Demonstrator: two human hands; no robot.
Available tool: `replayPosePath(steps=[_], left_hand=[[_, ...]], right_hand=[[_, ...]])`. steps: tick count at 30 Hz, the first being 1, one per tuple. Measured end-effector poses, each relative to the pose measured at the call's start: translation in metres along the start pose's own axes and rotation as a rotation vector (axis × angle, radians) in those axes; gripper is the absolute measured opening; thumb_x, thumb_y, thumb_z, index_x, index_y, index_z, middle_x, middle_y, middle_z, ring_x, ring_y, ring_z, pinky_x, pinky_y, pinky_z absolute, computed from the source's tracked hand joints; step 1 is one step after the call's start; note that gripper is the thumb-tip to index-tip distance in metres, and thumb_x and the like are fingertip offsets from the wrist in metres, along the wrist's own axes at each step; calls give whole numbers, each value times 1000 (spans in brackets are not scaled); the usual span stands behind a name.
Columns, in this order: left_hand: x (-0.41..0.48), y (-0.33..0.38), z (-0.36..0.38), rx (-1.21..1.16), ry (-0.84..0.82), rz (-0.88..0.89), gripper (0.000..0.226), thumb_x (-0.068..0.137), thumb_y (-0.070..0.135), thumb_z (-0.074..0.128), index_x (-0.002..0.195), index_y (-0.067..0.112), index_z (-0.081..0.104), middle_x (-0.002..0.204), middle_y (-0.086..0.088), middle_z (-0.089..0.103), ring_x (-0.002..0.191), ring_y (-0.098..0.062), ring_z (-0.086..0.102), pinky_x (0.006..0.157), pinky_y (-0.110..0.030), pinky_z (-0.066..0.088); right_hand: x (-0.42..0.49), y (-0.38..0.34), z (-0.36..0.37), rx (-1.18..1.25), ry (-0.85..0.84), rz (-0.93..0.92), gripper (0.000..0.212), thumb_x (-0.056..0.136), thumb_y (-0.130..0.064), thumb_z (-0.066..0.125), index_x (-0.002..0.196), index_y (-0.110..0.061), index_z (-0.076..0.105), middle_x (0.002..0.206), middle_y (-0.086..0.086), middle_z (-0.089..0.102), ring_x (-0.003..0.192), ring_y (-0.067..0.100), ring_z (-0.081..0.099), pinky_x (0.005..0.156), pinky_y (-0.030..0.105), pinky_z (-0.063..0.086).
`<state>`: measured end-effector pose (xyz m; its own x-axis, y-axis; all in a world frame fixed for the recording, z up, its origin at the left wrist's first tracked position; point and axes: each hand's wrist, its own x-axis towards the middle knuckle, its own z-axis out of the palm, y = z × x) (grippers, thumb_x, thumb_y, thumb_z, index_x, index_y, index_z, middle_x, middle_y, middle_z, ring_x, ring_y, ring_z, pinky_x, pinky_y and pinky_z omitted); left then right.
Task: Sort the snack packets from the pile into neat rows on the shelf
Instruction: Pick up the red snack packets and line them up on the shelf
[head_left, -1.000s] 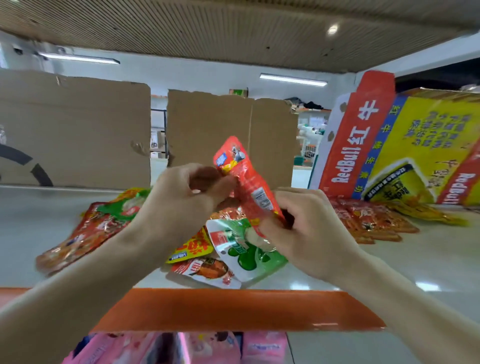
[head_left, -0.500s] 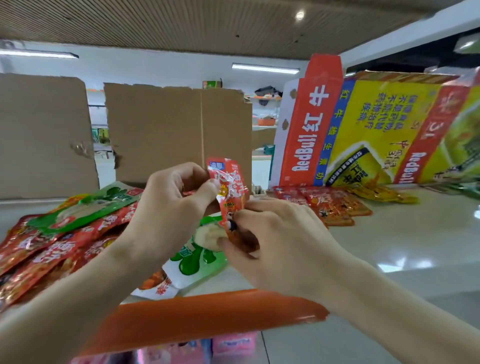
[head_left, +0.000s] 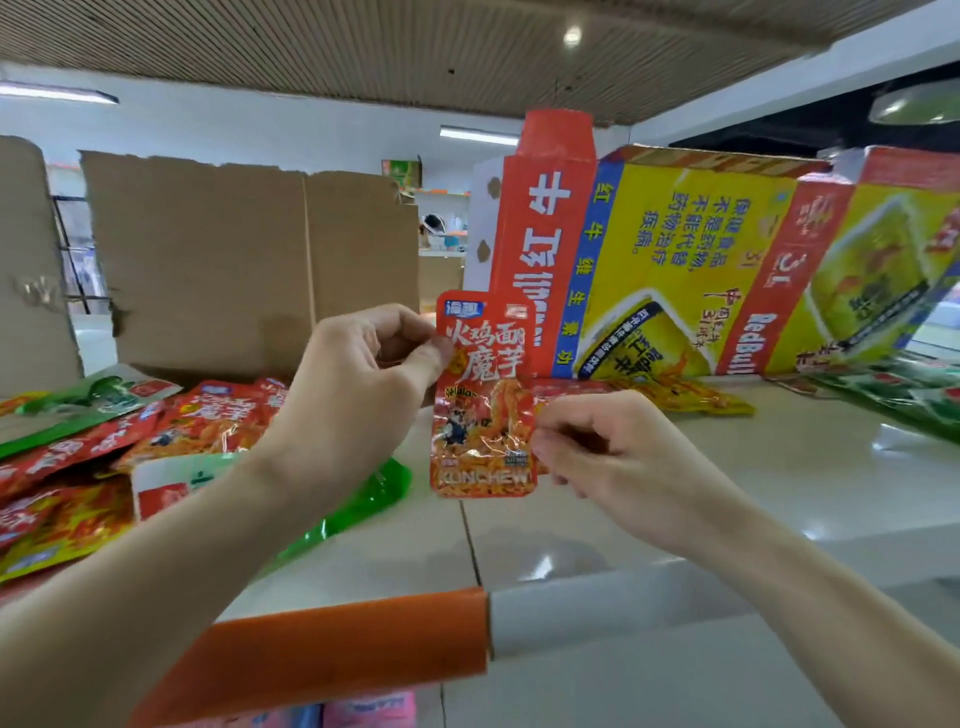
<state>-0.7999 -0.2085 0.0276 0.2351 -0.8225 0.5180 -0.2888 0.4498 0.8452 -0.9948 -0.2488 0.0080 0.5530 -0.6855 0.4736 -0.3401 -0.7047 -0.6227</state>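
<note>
So the red packet (head_left: 483, 405) is up in the air over the front edge of the shelf (head_left: 727, 493), upright. The left hand (head_left: 358, 395) pinches its top left edge, and the right hand (head_left: 613, 467) pinches the right edge lower down. It looks light, crinkly and a bit slick, so I'd grab the flat sealed edges, not the soft middle. The pile (head_left: 93, 452) sits at the left end. The carton (head_left: 665, 249) stands along the back edge, can't see inside.

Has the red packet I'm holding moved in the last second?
Yes. The red packet has gone right, from in front of the cardboard to overlapping the left edge of the Red Bull box, and turned upright.
</note>
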Motion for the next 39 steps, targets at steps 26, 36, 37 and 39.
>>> replayPosePath(steps=[26, 36, 37, 39], left_hand=[[119, -3, 161, 578, 71, 302, 24, 98, 16, 56, 78, 4, 64, 61, -3, 57, 53, -18, 48, 49, -27, 40], [109, -62, 181, 1148, 14, 113, 33, 99, 41, 42, 80, 17, 53, 79, 0, 58, 73, -26, 57, 66, -33, 43], [108, -63, 182, 1169, -8, 100, 32, 99, 42, 43, 81, 18, 53, 80, 0, 58, 73, -25, 56, 67, -34, 43], [106, -65, 183, 1205, -58, 72, 30, 99, 43, 43, 83, 19, 55, 83, 0, 58, 74, -25, 56, 68, -35, 41]], right_hand=[[58, 115, -141, -163, 55, 40, 32, 93, -15, 57, 67, 5, 55, 47, -7, 33, 42, 8, 27, 43, 23, 23], [61, 159, -122, -189, -192, 175, 27, 93, -20, 60, 75, -3, 69, 57, 4, 57, 53, 9, 48, 61, 32, 42], [61, 162, -120, -212, -209, 186, 26, 91, -21, 60, 78, 0, 67, 67, 14, 62, 60, 20, 53, 65, 41, 45], [62, 168, -115, -270, -225, 220, 24, 89, -21, 61, 82, 1, 66, 79, 18, 65, 76, 31, 59, 66, 42, 47]])
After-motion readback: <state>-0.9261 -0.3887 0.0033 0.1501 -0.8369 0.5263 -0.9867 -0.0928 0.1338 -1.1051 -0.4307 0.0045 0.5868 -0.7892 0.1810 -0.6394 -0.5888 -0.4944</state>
